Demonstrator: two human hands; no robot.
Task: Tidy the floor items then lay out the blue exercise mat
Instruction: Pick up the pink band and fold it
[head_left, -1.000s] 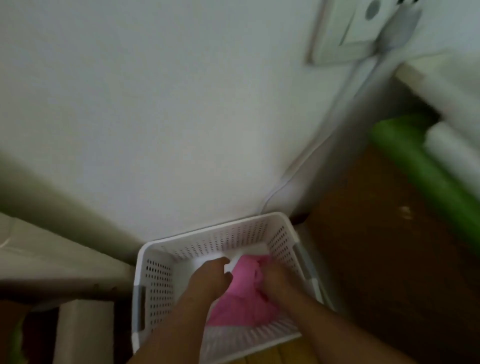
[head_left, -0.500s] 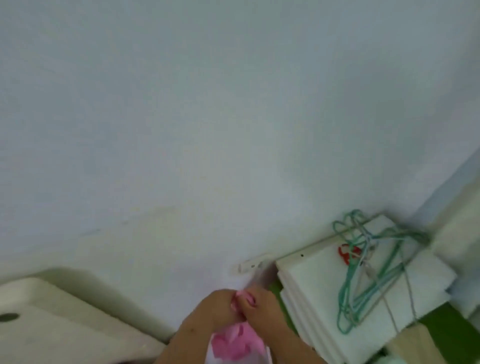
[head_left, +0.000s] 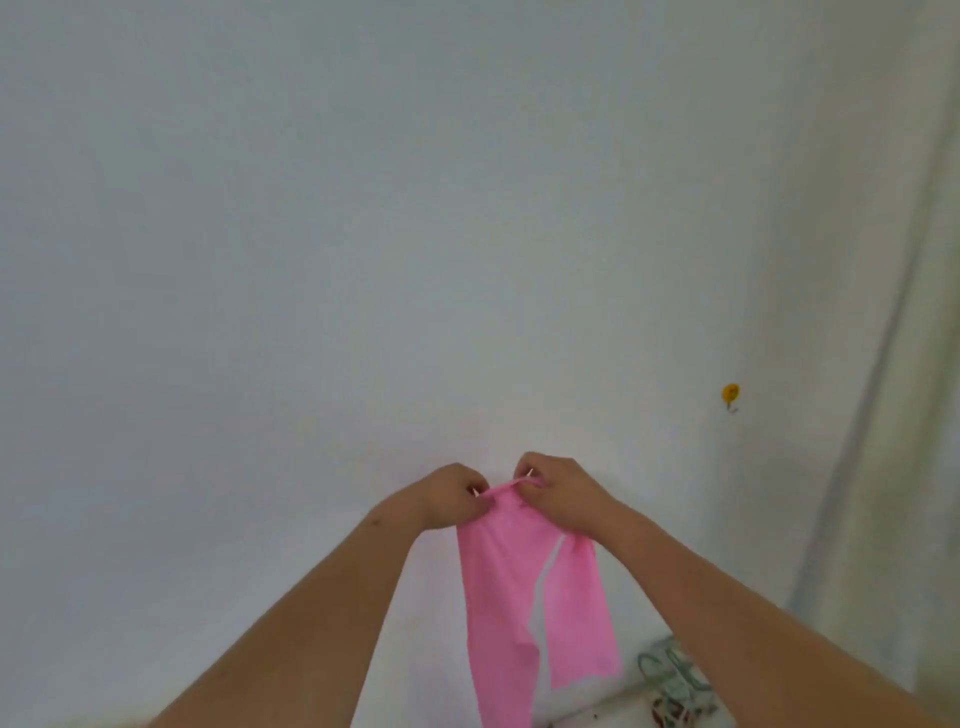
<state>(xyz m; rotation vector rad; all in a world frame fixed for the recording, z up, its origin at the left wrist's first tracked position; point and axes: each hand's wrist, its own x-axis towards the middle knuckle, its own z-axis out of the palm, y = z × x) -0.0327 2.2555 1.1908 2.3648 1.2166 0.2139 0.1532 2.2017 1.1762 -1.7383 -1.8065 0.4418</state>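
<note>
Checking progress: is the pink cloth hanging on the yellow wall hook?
No, the left hand and right hand pinch the pink cloth by its top edge, apart from the yellow hook.

The pink cloth (head_left: 535, 597) that hangs limp below the left grip (head_left: 457, 496) and the right grip (head_left: 558, 491) is thin, smooth, matt fabric with a pale stripe. Behind the grips, the wall (head_left: 311, 260) is painted white, matt and even. To their right, the small yellow hook (head_left: 730, 393) looks like plastic. Further right, the pale curtain (head_left: 909, 364) is soft matt cloth. Below the right grip, the green hangers (head_left: 670, 670) look like thin coated wire, though they are blurred.
</note>
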